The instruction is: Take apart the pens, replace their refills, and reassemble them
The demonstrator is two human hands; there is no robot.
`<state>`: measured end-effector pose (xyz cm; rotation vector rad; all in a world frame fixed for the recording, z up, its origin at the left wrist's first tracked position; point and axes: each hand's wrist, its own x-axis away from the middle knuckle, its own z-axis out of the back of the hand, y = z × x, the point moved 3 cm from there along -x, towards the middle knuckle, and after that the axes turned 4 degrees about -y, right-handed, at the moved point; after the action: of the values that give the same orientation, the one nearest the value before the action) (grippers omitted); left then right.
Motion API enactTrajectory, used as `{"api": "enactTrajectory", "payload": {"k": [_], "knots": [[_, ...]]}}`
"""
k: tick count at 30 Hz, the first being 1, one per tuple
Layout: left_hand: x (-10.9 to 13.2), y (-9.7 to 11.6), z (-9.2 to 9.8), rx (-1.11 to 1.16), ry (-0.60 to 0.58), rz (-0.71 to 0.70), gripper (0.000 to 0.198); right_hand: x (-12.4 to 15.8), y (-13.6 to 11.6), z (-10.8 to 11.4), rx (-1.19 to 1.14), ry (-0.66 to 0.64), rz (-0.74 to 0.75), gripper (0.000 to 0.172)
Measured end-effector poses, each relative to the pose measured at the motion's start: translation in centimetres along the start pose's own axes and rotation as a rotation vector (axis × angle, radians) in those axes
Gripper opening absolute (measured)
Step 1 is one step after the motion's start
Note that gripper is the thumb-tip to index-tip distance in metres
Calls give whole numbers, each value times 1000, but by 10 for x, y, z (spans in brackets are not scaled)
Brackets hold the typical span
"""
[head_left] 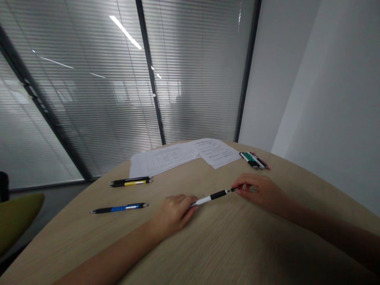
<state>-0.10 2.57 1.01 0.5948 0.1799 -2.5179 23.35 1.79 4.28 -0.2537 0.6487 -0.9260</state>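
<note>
A white pen with a black grip (pixel 211 197) is held low over the wooden table (pixel 225 245) between both hands. My left hand (pixel 175 213) rests on the table with its fingers closed round the pen's white rear end. My right hand (pixel 259 190) pinches the pen's dark tip between thumb and fingertips. The pen lies nearly level, tilted slightly up to the right.
A blue and black pen (pixel 118 208) lies to the left, with a yellow and black pen and a black pen (pixel 130 182) beyond it. Printed paper sheets (pixel 178 156) sit at the table's far edge. Several pens (pixel 255 160) are bunched at the right. Glass walls with blinds stand behind.
</note>
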Motion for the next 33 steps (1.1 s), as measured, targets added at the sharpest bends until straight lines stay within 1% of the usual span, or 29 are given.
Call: {"api": "enactTrajectory", "payload": {"k": [6,12,19,25,33], "knots": [[-1,2,0,-11,14,-26,19,2,-3,-2,32,1,70,13],[0,3,0,-25,-5,-37,20,2,-4,-2,47,11,64,12],[0,4,1,-31,-4,-51,21,2,-5,-4,45,-37,71,11],[0,7,3,-77,13,-95,21,4,-5,-7,59,-68,73,10],[0,9,4,-97,4,-133,21,6,-7,-10,137,-66,143,12]]}}
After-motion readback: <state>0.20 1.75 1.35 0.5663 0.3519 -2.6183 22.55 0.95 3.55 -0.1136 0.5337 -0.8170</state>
